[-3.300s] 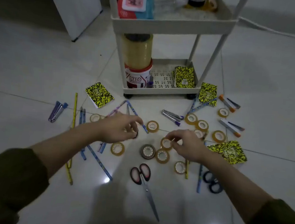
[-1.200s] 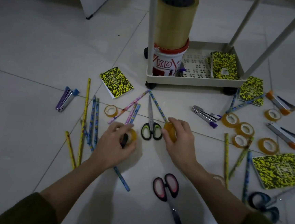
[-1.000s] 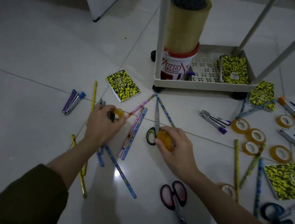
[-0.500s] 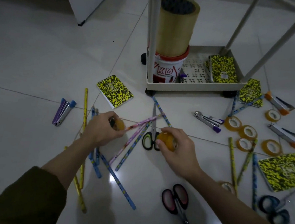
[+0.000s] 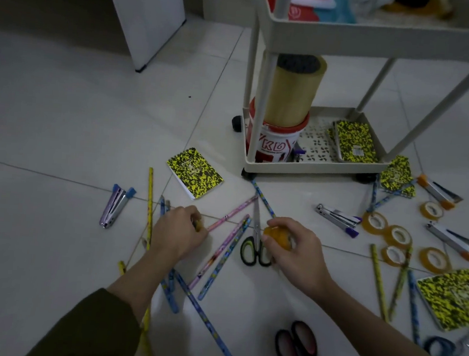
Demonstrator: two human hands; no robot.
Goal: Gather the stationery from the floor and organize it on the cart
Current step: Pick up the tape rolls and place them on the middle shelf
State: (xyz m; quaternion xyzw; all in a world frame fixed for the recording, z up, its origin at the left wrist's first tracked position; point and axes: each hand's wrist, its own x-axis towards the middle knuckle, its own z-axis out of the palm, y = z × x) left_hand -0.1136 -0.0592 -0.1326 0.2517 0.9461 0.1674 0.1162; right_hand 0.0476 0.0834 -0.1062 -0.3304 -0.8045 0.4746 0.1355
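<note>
Amber tape rolls (image 5: 278, 236) pinched in right hand (image 5: 294, 254), left hand (image 5: 178, 234) grip likewise full; carry to cart (image 5: 313, 167) upper right, stack flat.

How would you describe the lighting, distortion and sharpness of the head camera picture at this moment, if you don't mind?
Head view: dim and underexposed, with dark corners; wide-angle distortion leans the cart legs outward; the right hand and its tape rolls look slightly soft; the pencils and floor tiles stay readable, with no strong glare visible.
</note>
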